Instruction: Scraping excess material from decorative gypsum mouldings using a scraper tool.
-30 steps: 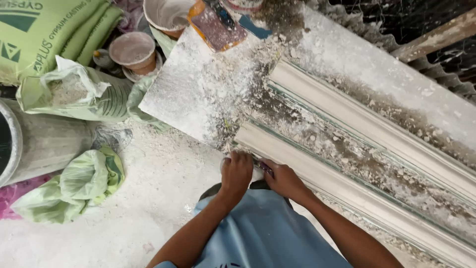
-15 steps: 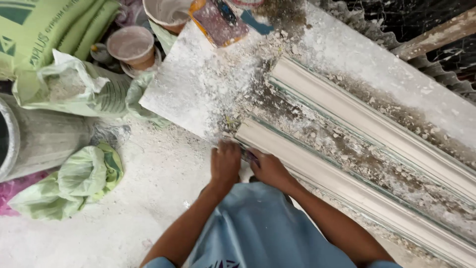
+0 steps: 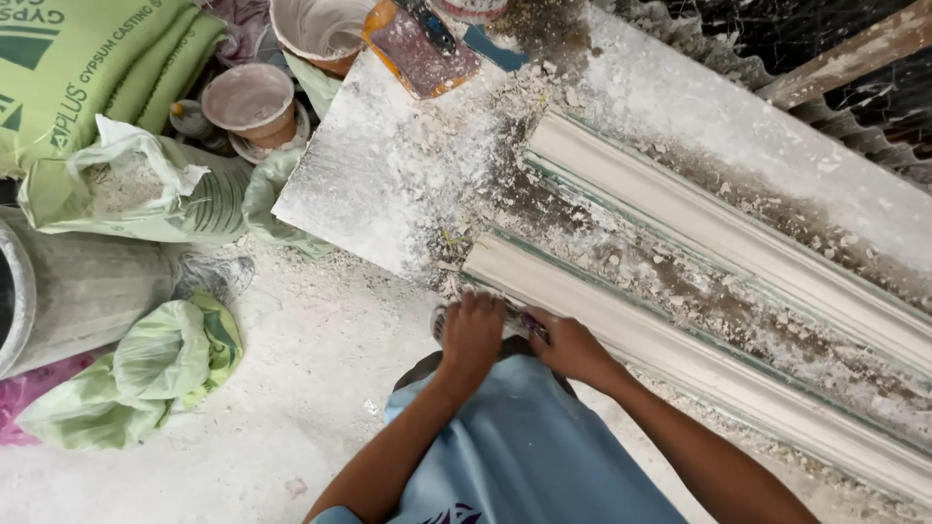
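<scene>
Two long white plaster moulding strips lie side by side on a dusty workbench (image 3: 388,184). The near moulding (image 3: 680,340) runs from centre to lower right, the far moulding (image 3: 738,233) lies parallel behind it. My left hand (image 3: 473,333) presses on the near moulding's left end with fingers curled over the bench edge. My right hand (image 3: 566,346) sits beside it, closed on a small dark tool with a purple handle, its tip against the moulding's lower edge. Blue clothing fills the bottom centre.
Plaster crumbs cover the bench. A flat trowel (image 3: 419,44) and a white bowl (image 3: 320,29) sit at the top. A clay-coloured cup (image 3: 248,102), green plaster sacks (image 3: 87,68), an open bag of powder (image 3: 126,184), a grey drum (image 3: 68,291) and a crumpled green bag (image 3: 155,364) stand left.
Both hands have stayed at the near moulding's left end, shifting only slightly. The camera view has drifted a little.
</scene>
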